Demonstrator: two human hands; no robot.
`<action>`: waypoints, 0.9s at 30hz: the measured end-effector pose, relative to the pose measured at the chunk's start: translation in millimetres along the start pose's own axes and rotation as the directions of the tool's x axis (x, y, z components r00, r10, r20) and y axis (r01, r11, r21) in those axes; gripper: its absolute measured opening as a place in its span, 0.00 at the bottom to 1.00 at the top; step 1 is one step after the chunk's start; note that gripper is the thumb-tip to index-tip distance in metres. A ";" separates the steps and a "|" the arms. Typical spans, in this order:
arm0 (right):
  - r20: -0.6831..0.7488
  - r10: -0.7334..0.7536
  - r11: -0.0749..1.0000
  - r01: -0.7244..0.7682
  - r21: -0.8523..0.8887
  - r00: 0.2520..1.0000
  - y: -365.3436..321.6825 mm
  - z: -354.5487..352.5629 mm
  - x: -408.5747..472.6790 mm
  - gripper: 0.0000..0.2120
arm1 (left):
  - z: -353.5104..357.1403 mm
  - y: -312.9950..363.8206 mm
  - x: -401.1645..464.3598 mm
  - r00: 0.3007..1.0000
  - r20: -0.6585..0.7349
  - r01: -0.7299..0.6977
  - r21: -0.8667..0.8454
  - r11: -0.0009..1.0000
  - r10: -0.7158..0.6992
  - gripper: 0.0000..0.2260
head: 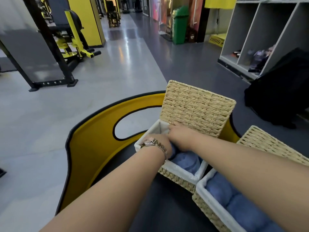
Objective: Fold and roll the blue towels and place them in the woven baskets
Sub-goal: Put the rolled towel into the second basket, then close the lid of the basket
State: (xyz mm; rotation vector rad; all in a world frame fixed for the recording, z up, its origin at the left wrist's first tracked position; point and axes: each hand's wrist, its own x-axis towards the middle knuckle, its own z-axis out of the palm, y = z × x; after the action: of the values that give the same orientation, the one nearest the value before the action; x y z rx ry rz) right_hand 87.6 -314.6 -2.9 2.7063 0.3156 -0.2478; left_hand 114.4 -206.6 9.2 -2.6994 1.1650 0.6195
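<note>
Two woven baskets with white liners stand on a dark padded surface. The far basket (179,174) has its woven lid (197,108) standing up. Both my hands reach down into it. My left hand (158,144), with a metal watch on the wrist, and my right hand (179,136) press on a rolled blue towel (187,160) at the basket's far end; their fingers are hidden inside. The near basket (210,210) at the lower right holds rolled blue towels (234,201), partly under my right forearm, and its lid (267,144) is open too.
A yellow curved frame with an oval cut-out (93,148) rims the padded surface on the left. Gym machines (70,39) stand on the grey floor beyond. Grey cubby shelves (260,34) and a black bag (280,91) are at the right, a green bin (179,24) farther back.
</note>
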 end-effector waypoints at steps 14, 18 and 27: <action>-0.029 0.119 0.980 -0.113 0.167 0.992 -5.0 -1.1 -21.6 0.15 | 15.0 -25.3 -15.6 0.984 -0.142 0.088 -0.154 0.984 -0.110 0.11; -0.235 0.255 0.931 -0.173 0.320 0.938 4.0 -5.5 -67.9 0.11 | 20.6 -26.9 -69.5 0.909 -0.397 0.007 -0.289 0.957 -0.127 0.12; -0.501 0.616 0.787 -0.439 0.433 0.608 34.2 -26.3 -145.1 0.08 | 35.7 3.1 -188.0 0.829 -0.539 -0.054 -0.342 0.938 -0.149 0.04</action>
State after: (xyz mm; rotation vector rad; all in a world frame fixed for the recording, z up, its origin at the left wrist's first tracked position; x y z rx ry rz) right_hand -39.5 -361.0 65.1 2.9115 -0.4110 0.8697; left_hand -14.9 -73.7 56.2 -3.3410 1.1756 -0.0072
